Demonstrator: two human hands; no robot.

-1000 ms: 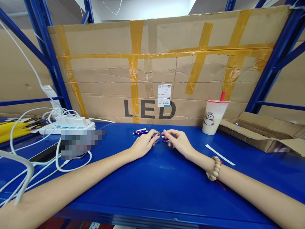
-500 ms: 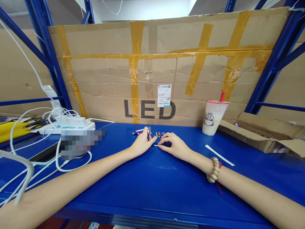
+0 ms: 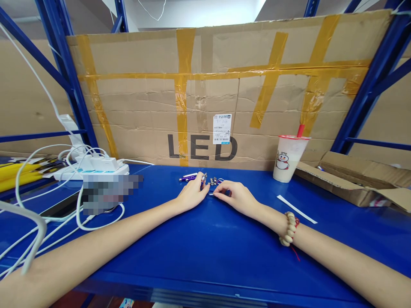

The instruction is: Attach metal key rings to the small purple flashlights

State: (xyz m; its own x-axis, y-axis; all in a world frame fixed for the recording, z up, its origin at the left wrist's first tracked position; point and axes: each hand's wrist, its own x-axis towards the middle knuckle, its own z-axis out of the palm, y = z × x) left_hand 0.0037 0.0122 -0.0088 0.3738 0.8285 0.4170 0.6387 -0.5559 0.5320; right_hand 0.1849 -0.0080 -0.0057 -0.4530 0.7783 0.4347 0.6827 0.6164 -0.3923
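My left hand [image 3: 193, 193] rests at the middle back of the blue table [image 3: 205, 248], its fingers closed round a small metallic and purple piece [image 3: 204, 176] that is partly hidden. Beside it, to the left, lie purple pen-like tubes [image 3: 188, 177]. My right hand [image 3: 236, 194] faces it, thumb and forefinger pinched on a small silver piece [image 3: 211, 194] just above or on the table. Between and behind the hands sit several small metal parts [image 3: 213, 181], with a purple-and-silver item [image 3: 220, 181] close to my right fingers.
At the left are a white power strip [image 3: 96, 164], tangled white cables and a dark phone [image 3: 62, 208]. A drink cup [image 3: 284, 160], a white strip [image 3: 297, 209] and an open cardboard box [image 3: 346, 184] stand or lie at the right. Taped cardboard [image 3: 144, 111] closes the back.
My right hand's fingers have drawn closer together and slightly nearer my left hand. The silver piece has risen slightly in view. The rest looks nearly the same.
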